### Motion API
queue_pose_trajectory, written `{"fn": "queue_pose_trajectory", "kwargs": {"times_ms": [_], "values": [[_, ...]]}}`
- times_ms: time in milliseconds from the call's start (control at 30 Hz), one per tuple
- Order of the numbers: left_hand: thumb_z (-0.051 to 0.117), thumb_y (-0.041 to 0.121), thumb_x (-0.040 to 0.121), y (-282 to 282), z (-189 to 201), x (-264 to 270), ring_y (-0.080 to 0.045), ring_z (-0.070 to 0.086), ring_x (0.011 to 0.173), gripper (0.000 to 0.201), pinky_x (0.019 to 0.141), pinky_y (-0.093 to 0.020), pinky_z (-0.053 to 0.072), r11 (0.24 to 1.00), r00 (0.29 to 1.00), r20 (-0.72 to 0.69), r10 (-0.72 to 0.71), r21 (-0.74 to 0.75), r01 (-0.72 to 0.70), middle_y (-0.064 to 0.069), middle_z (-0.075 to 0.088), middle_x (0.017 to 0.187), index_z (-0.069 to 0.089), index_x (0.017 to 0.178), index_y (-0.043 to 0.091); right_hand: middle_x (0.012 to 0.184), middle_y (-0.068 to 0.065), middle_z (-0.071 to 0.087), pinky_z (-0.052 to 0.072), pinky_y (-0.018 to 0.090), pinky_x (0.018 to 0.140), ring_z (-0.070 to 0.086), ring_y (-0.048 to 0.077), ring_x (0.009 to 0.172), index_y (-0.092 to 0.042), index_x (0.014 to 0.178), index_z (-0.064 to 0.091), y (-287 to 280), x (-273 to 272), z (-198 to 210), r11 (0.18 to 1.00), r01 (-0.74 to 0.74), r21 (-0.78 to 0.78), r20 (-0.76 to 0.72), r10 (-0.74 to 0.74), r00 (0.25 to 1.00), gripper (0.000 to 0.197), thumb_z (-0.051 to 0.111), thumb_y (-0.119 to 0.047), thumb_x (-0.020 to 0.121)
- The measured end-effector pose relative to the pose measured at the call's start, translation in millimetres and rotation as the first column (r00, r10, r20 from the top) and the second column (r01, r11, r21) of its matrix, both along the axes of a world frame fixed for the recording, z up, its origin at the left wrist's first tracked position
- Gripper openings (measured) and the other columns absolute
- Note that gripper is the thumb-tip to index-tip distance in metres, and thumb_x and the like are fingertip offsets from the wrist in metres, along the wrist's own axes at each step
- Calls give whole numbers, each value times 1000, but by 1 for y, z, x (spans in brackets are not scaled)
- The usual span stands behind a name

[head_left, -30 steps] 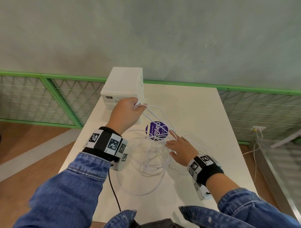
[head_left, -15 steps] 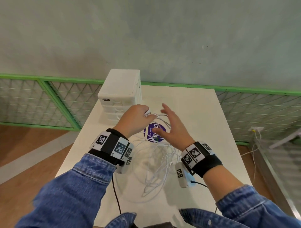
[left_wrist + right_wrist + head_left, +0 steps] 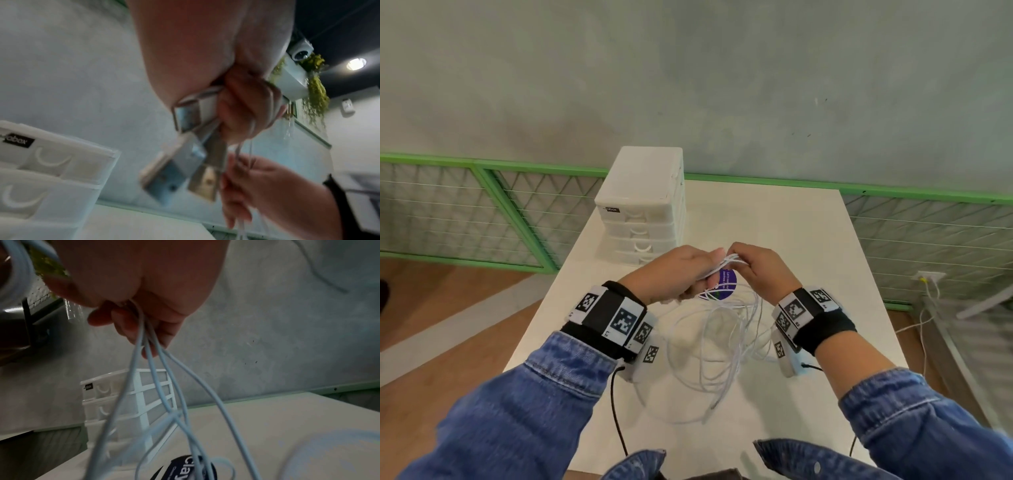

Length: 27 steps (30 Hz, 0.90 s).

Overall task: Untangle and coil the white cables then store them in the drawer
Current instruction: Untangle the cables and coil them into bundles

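- Fingers (image 3: 717, 255) of our left hand (image 3: 674, 277) curl round a bunch of white cables (image 3: 717, 346) and their USB plugs (image 3: 174, 175), which dangle below the grip in the left wrist view; if we tug hard, a plug may snag in a loop and tighten the knot.
- Behind that hand on the surface (image 3: 791, 233) stands the white drawer unit (image 3: 642, 209), all drawers shut; we judge that storing will need one hand free, and letting go too soon could let the strands spring apart.
- Between our hands the cables run as a short taut span, while the rest hangs in tangled loops down to the surface, over a purple round sticker (image 3: 726, 284).
- Our right hand (image 3: 763, 270) pinches several strands just beside the left; pulling all at once rather than one strand could drag the loose loops off the near edge.
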<state>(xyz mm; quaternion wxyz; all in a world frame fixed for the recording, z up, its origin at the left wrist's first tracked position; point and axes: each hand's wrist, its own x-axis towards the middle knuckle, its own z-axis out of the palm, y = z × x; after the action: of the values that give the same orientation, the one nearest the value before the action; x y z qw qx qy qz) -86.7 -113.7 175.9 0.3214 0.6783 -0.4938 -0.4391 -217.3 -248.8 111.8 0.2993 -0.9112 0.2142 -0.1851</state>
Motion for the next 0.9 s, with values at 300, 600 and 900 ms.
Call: {"fn": "queue_pose_trajectory", "kwargs": {"times_ms": [300, 600, 900], "values": [[25, 47, 97, -8, 26, -6, -9, 14, 39, 54, 43, -20, 15, 950, 857, -514, 31, -252, -185, 9, 24, 41, 45, 62, 12, 64, -9, 54, 39, 25, 65, 51, 6, 61, -18, 69, 47, 31, 13, -36, 972, 45, 232, -149, -11, 989, 32, 36, -24, 99], [16, 46, 100, -11, 24, 0, -4, 21, 32, 56, 40, -20, 14, 867, 541, -841, -18, -282, -410, 10, 28, 39, 48, 74, 9, 98, -5, 67, 41, 13, 74, 58, 6, 83, -20, 104, 59, 47, 13, -45, 963, 33, 268, -150, 8, 989, 20, 43, -31, 96], [23, 30, 104, -32, 31, 21, -9, 39, 47, 32, 53, -20, 37, 651, 410, -912, 11, -305, -695, 6, 42, 55, 47, 89, 14, 82, -3, 62, 36, 27, 69, 53, 17, 77, -23, 88, 55, 70, 9, -39, 967, -81, 242, -297, 154, 942, 17, 40, -20, 96]]}}
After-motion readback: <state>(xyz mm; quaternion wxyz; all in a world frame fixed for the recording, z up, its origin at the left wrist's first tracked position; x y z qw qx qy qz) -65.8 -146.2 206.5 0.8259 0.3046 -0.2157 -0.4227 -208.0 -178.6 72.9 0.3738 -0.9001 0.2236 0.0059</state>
